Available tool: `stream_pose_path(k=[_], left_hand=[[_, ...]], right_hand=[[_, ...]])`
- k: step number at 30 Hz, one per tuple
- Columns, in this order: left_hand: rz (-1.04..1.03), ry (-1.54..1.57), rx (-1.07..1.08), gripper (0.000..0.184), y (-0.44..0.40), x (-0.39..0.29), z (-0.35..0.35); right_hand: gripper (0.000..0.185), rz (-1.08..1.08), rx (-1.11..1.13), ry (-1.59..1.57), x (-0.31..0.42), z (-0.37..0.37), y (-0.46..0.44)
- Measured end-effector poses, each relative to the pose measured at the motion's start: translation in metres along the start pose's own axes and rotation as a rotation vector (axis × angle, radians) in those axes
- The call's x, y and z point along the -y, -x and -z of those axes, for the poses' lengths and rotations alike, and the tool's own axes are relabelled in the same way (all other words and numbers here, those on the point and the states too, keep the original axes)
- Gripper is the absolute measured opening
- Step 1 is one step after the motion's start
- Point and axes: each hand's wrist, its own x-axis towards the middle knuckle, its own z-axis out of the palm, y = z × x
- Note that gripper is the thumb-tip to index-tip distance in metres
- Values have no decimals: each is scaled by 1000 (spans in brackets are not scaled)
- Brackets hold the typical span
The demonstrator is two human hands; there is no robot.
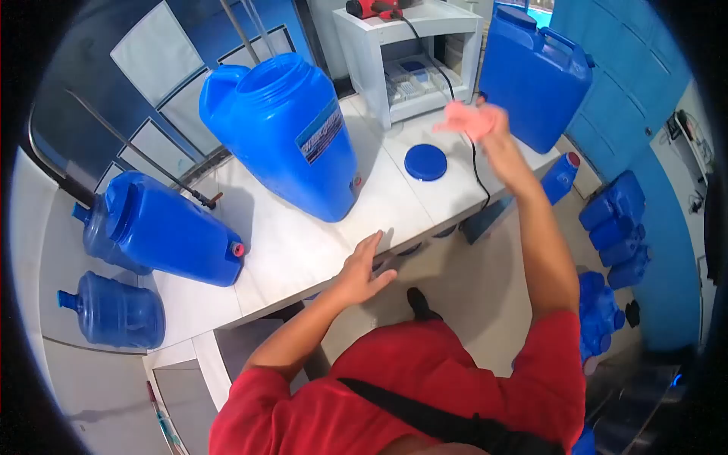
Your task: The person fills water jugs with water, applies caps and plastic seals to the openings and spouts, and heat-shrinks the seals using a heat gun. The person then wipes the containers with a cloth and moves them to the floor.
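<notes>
My right hand (498,144) is closed around a pink cloth (469,119), raised over the right part of the counter and smeared by motion. Below and left of it, a round blue lid (425,163) lies flat on the white tiled counter (387,193). My left hand (364,273) is empty, fingers apart, in front of the counter's near edge. Beyond that hand stands a large blue water container (277,144) with its wide mouth uncovered, a label on its side and a small spout low down. A clear tube rises behind its mouth.
Another blue container (171,231) and clear blue round bottles (121,311) stand at left. A tall blue jug (535,80) is at the counter's right end. A white shelf (406,68) carries a red heat-gun-like tool (373,9), its black cord (475,163) crossing the counter. More jugs (618,216) stand right.
</notes>
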Motion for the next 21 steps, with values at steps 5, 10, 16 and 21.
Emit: stream_pose_path(k=[5, 10, 16, 21], left_hand=[[115, 80, 46, 89, -36, -28, 7], [182, 63, -18, 87, -64, -37, 8], [328, 110, -131, 87, -42, -15, -1], [564, 168, -168, 88, -20, -16, 4]], right_hand=[[65, 90, -320, -30, -6, 25, -159], [81, 228, -365, 118, -44, 36, -289], [38, 339, -136, -150, -39, -24, -216], [20, 90, 218, -98, -90, -96, -180]])
